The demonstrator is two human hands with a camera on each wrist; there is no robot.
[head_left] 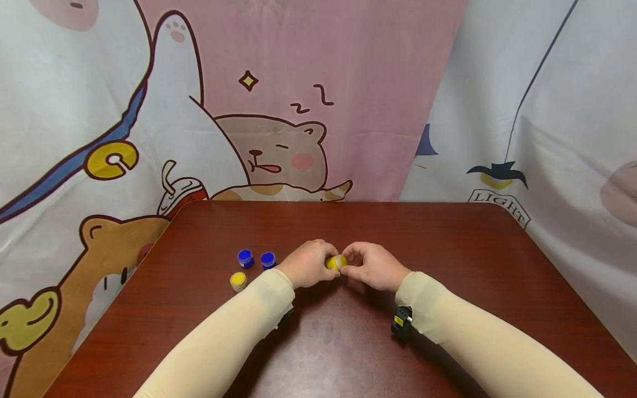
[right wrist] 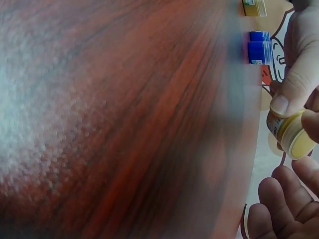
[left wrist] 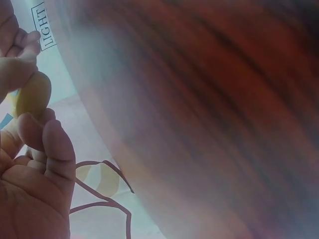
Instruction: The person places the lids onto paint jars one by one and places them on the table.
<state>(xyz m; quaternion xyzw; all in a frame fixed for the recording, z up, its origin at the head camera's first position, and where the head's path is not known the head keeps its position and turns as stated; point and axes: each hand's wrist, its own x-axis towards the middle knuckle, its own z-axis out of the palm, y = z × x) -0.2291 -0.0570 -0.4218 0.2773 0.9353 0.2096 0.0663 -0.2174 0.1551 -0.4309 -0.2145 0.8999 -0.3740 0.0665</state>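
Observation:
A small yellow paint jar (head_left: 336, 262) is held above the table, tilted on its side, between my two hands. My left hand (head_left: 309, 263) grips its body with thumb and fingers; the thumb lies across the label in the right wrist view. At the lid end, my right hand (head_left: 374, 266) pinches the jar's rim with thumb and forefinger. The round yellow lid (right wrist: 302, 145) faces the right palm in the right wrist view. Behind the left hand stand two blue paint jars (head_left: 245, 258) and another yellow paint jar (head_left: 239, 281), upright on the table.
The dark red wooden table (head_left: 338, 348) has rounded far corners. A printed cloth (head_left: 378, 99) with cartoon animals hangs behind it and along the sides. Each wrist wears a small black camera, the right one (head_left: 401, 321) showing plainly.

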